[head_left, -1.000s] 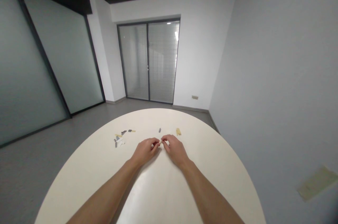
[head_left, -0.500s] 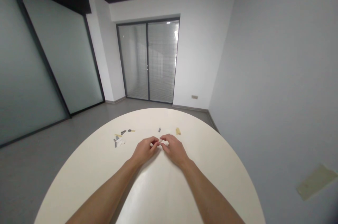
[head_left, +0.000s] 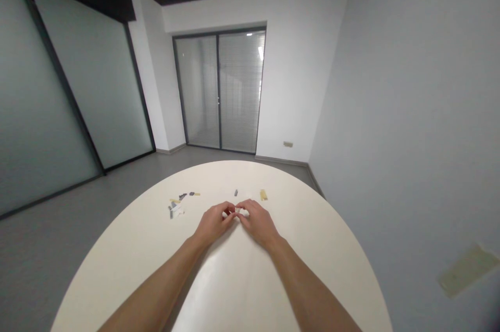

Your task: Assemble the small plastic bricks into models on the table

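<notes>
left hand [head_left: 214, 223] and right hand [head_left: 258, 223] are together, fingertips pinching a small cream piece [head_left: 239, 210] over the round white table [head_left: 128, 264]; a grey piece [head_left: 236, 193] and a yellow piece [head_left: 263, 195] lie just ahead, a cluster of parts [head_left: 175, 210] off left.

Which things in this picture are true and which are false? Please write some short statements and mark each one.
1. The left hand and the right hand meet above the table, with a small pale piece between their fingers. True.
2. The table has straight edges and square corners. False: its edge is curved.
3. A pile of small pieces lies on the table beyond the left hand and does not touch it. True.
4. The right hand holds the yellow piece. False: the yellow piece lies on the table, apart from the right hand.
</notes>
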`<state>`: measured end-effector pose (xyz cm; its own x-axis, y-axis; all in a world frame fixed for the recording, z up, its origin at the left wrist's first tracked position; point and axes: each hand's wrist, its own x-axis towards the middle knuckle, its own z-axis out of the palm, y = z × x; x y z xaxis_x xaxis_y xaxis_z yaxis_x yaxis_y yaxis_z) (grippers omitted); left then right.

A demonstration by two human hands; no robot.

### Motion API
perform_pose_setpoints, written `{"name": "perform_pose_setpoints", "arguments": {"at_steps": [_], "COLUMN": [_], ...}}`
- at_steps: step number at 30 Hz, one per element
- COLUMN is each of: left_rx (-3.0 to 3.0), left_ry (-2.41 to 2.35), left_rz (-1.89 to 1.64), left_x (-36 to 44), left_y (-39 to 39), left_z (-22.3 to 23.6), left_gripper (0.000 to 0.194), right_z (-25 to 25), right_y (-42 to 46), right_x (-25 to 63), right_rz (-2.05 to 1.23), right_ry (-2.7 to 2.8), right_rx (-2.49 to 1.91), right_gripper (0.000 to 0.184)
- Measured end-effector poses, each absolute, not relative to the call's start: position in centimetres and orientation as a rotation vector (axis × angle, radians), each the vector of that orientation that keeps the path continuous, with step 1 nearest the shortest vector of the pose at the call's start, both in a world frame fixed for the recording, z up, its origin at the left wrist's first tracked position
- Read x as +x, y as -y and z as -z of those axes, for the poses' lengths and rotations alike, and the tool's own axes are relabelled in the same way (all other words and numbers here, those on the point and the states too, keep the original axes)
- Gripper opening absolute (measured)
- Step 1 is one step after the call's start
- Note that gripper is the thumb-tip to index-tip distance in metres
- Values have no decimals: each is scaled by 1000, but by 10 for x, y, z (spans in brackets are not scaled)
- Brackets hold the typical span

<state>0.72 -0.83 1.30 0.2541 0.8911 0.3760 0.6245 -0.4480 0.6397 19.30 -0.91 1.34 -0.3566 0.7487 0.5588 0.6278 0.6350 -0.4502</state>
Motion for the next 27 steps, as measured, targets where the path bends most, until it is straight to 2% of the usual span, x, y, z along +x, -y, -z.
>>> {"name": "perform_pose_setpoints", "arguments": {"at_steps": [5,11,16,27], "left_rx": [2150,2174,2172,2183], "left_ry": [-1350,-1350,-1353,-1332], "left_rz": [-1066,-1022,-1037,-1034], "left_x": [8,7,7,8], "left_y": [8,8,8,10], "left_z": [-13,-14,-13,-14], "left_gripper": [19,24,19,23], "right_z": [-18,-19,-19,-16], "right_y": [11,13,14,11], "right_x": [193,193,192,193], "right_rz": [-212,-220,-223,-192], "right_ry": [2085,2086,2077,2071], "right_rx": [-1143,-1175,-1170,-1169], "right_gripper": [19,11,14,13]}}
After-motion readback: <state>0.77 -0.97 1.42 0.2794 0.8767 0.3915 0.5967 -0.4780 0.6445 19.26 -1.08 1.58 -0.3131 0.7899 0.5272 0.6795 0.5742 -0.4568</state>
